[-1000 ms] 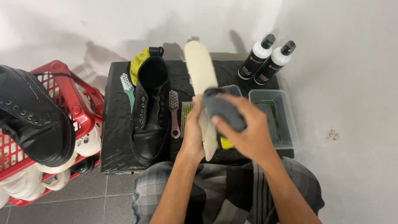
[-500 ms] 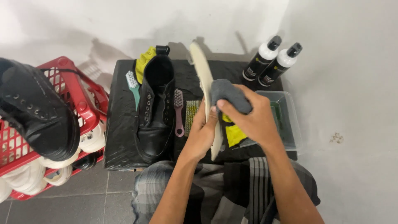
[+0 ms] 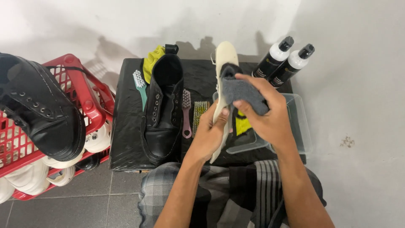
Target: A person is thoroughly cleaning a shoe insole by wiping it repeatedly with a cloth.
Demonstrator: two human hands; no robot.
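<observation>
Over a black mat (image 3: 130, 139), the left hand (image 3: 209, 135) grips a cream insole (image 3: 222, 63); the right hand (image 3: 270, 116) clamps a grey cloth (image 3: 244, 93) against it.

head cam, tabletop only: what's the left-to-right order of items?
Teal toothbrush → black boot → pink brush → bristle brush → cream insole held in the left hand → grey cloth in the right hand → two black bottles.
</observation>
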